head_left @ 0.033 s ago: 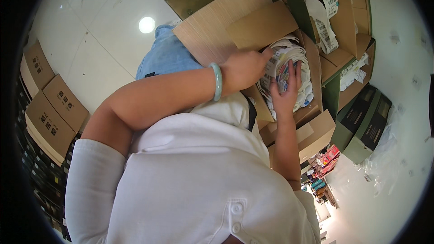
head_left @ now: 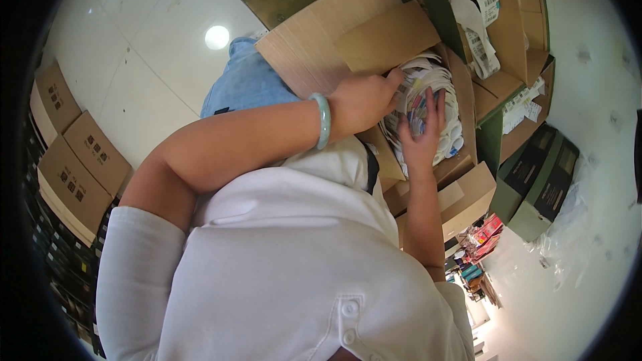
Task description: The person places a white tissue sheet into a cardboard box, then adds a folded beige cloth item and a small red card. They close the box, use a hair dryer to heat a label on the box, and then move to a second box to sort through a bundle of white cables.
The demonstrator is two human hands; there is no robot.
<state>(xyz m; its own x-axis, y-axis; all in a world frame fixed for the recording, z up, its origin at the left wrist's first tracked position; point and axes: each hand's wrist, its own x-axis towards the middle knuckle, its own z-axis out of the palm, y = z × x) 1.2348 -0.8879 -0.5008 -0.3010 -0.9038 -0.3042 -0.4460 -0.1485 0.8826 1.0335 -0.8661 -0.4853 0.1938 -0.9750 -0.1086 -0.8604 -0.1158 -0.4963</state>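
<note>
An opened cardboard box (head_left: 465, 103) holds a thick, loosely wound coil of white paper labels (head_left: 438, 80) with coloured patches in its middle. At the coil's left edge my left hand (head_left: 368, 101), with a pale green bangle (head_left: 323, 120) on its wrist, is curled, and its fingertips seem to pinch a label strip there. Part of those fingers is hidden behind the hand. My right hand (head_left: 421, 140) lies over the coil's near side, thumb and fingers spread and touching the labels.
A wood-grain board (head_left: 314, 30) and a cardboard flap (head_left: 391, 37) lie beyond the box. Another box (head_left: 428, 7) with hanging label strips (head_left: 478, 27) stands at the far right. Dark green boxes (head_left: 542, 174) are right; brown cartons (head_left: 97, 150) are stacked left.
The labels in the coil between my hands have shifted slightly, and a printed strip near my left fingers now looks different. Both hands keep nearly the same place.
</note>
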